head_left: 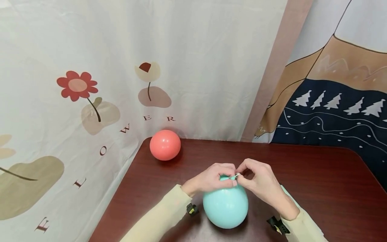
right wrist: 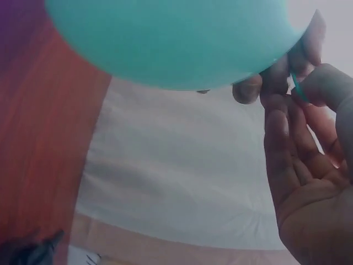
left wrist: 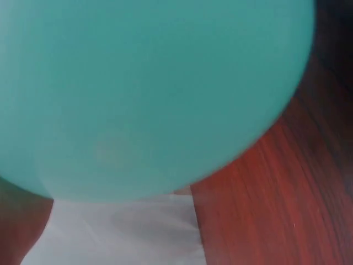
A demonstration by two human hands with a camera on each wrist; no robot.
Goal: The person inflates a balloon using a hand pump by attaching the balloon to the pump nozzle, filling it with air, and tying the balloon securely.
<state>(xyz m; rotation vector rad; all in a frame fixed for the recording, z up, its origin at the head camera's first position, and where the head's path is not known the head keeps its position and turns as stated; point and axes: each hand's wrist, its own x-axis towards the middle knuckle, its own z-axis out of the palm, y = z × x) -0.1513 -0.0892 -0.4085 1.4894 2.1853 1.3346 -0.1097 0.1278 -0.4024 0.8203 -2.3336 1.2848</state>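
An inflated turquoise balloon (head_left: 225, 208) sits at the table's front middle, its neck (head_left: 234, 177) pointing up and to the right. My left hand (head_left: 211, 178) curls over the balloon's top, thumb and fingers gripping about the base of the neck. From the right, my right hand (head_left: 260, 178) pinches the neck's thin end between thumb and index finger. In the right wrist view, a stretched turquoise strip (right wrist: 299, 87) runs to the right hand's thumb. Only the balloon's smooth side (left wrist: 154, 88) fills most of the left wrist view, hiding the left fingers.
A smaller coral-red balloon (head_left: 165, 145) rests near the dark wooden table's (head_left: 317, 181) far left corner. Behind the table hangs a pale curtain (head_left: 205, 67) with printed flowers. On the right is a dark printed cloth (head_left: 332, 117) with white trees.
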